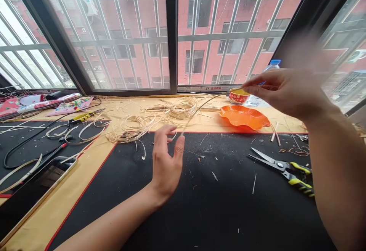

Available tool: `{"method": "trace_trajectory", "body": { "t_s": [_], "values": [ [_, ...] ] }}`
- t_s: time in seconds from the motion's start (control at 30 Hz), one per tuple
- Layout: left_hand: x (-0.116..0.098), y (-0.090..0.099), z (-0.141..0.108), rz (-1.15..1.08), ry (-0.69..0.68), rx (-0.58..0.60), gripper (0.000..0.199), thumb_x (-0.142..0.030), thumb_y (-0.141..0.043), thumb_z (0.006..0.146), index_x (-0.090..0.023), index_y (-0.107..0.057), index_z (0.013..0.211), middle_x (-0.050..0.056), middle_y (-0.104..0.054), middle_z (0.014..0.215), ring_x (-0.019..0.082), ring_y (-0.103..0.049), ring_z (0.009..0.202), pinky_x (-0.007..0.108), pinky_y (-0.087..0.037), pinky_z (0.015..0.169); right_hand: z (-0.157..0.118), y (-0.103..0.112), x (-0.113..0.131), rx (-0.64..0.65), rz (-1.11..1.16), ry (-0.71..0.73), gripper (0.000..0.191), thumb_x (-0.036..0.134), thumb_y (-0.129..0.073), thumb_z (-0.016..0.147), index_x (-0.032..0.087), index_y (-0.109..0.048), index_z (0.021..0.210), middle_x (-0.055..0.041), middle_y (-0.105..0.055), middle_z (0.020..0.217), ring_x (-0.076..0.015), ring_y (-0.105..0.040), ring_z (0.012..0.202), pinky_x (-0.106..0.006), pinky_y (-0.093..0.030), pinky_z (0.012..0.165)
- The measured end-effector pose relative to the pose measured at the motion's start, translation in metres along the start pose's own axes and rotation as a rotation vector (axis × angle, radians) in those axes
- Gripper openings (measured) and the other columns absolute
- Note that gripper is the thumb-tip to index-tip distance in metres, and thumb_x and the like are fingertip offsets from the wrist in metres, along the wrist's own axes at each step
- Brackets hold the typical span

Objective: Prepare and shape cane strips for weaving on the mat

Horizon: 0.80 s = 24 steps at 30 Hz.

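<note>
My right hand (288, 90) is raised at the right, thumb and forefinger pinched on one end of a thin strip (213, 98). The strip slopes down leftward to near my left hand (167, 163). That left hand is above the black mat, its thumb and fingers apart, with the strip's lower end by the thumb tip. Behind it are coils of pale strips (184, 108), with another loose coil (133, 128) to their left. An orange scalloped dish (244, 118) sits below my right hand, and a red and yellow tin (238, 97) stands behind the dish.
Open shears (281, 165) with yellow-black handles lie at the right of the black mat (217, 213). A water bottle (273, 66) is behind my right hand. A tablet (37, 193), yellow-handled pliers (81, 117) and a black cable are at the left. Barred windows rise behind.
</note>
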<state>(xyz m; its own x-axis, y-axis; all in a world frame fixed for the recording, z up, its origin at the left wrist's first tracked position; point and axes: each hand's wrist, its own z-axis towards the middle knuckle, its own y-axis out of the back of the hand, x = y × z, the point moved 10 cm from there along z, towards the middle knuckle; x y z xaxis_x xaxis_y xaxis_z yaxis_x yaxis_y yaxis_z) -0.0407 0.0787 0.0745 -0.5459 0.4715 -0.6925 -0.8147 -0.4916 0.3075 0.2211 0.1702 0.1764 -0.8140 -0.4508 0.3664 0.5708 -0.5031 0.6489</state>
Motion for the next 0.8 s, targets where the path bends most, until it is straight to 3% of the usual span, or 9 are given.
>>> {"method": "trace_trajectory", "body": {
  "t_s": [0.07, 0.23, 0.3, 0.4, 0.47, 0.57, 0.67, 0.8],
  "values": [
    [0.002, 0.004, 0.004, 0.039, 0.021, -0.021, 0.029, -0.029, -0.055, 0.088, -0.019, -0.052, 0.115, 0.009, -0.059, 0.113, 0.020, -0.057, 0.100, 0.038, -0.046, 0.087, -0.001, -0.007, 0.000, 0.116, 0.061, -0.020, 0.023, 0.035, -0.063, 0.074, 0.017, -0.074, 0.082, -0.0059, -0.067, 0.067, -0.0139, -0.057, 0.061, -0.028, -0.043, 0.054],
    [0.012, -0.028, -0.001, 0.092, 0.045, 0.261, 0.041, -0.027, -0.061, 0.084, -0.020, -0.047, 0.123, 0.010, -0.062, 0.115, 0.022, -0.061, 0.095, 0.037, -0.049, 0.080, -0.004, -0.031, 0.013, 0.288, 0.241, -0.019, 0.026, 0.040, -0.066, 0.070, 0.017, -0.074, 0.076, -0.0078, -0.070, 0.074, -0.0145, -0.058, 0.062, -0.030, -0.045, 0.054],
    [0.014, -0.035, -0.005, 0.177, 0.015, 0.314, 0.041, -0.024, -0.059, 0.084, -0.019, -0.047, 0.123, 0.011, -0.060, 0.116, 0.022, -0.060, 0.094, 0.038, -0.050, 0.078, -0.004, -0.034, 0.015, 0.301, 0.287, -0.018, 0.026, 0.041, -0.067, 0.070, 0.017, -0.074, 0.077, -0.0078, -0.070, 0.075, -0.0143, -0.058, 0.061, -0.031, -0.047, 0.054],
    [0.015, -0.029, -0.004, 0.206, 0.033, 0.254, 0.039, -0.022, -0.058, 0.084, -0.016, -0.048, 0.121, 0.013, -0.057, 0.114, 0.019, -0.059, 0.082, 0.036, -0.051, 0.071, -0.003, -0.024, 0.012, 0.226, 0.352, -0.050, 0.026, 0.041, -0.070, 0.069, 0.018, -0.074, 0.079, -0.0070, -0.070, 0.074, -0.0145, -0.059, 0.061, -0.032, -0.049, 0.055],
    [0.018, -0.024, -0.002, 0.108, 0.109, 0.214, 0.036, -0.023, -0.056, 0.085, -0.014, -0.049, 0.120, 0.011, -0.060, 0.105, 0.014, -0.058, 0.069, 0.031, -0.051, 0.064, -0.003, -0.015, 0.010, 0.173, 0.399, -0.066, 0.026, 0.041, -0.073, 0.068, 0.018, -0.074, 0.081, -0.0071, -0.070, 0.076, -0.0160, -0.061, 0.064, -0.033, -0.051, 0.056],
    [0.018, -0.030, -0.001, -0.092, 0.183, 0.284, 0.022, -0.023, -0.053, 0.088, -0.015, -0.058, 0.107, 0.004, -0.067, 0.082, 0.011, -0.055, 0.057, 0.024, -0.048, 0.056, -0.004, -0.009, 0.008, 0.144, 0.466, -0.085, 0.027, 0.040, -0.074, 0.066, 0.018, -0.074, 0.082, -0.0071, -0.070, 0.076, -0.0180, -0.063, 0.066, -0.034, -0.051, 0.056],
    [0.008, -0.029, 0.000, -0.155, 0.112, 0.277, 0.011, -0.021, -0.057, 0.086, -0.017, -0.065, 0.090, 0.001, -0.067, 0.072, 0.009, -0.053, 0.053, 0.021, -0.045, 0.052, -0.004, -0.007, 0.006, 0.129, 0.510, -0.099, 0.024, 0.039, -0.075, 0.066, 0.019, -0.074, 0.080, -0.0062, -0.070, 0.076, -0.0194, -0.065, 0.070, -0.034, -0.053, 0.059],
    [-0.004, -0.020, 0.002, -0.136, -0.045, 0.191, 0.009, -0.016, -0.058, 0.085, -0.017, -0.066, 0.086, -0.001, -0.061, 0.070, 0.007, -0.053, 0.050, 0.020, -0.045, 0.051, -0.001, -0.006, 0.007, 0.168, 0.479, -0.013, 0.016, 0.032, -0.074, 0.068, 0.020, -0.073, 0.078, -0.0052, -0.072, 0.081, -0.0207, -0.066, 0.082, -0.038, -0.054, 0.080]
  ]
}}
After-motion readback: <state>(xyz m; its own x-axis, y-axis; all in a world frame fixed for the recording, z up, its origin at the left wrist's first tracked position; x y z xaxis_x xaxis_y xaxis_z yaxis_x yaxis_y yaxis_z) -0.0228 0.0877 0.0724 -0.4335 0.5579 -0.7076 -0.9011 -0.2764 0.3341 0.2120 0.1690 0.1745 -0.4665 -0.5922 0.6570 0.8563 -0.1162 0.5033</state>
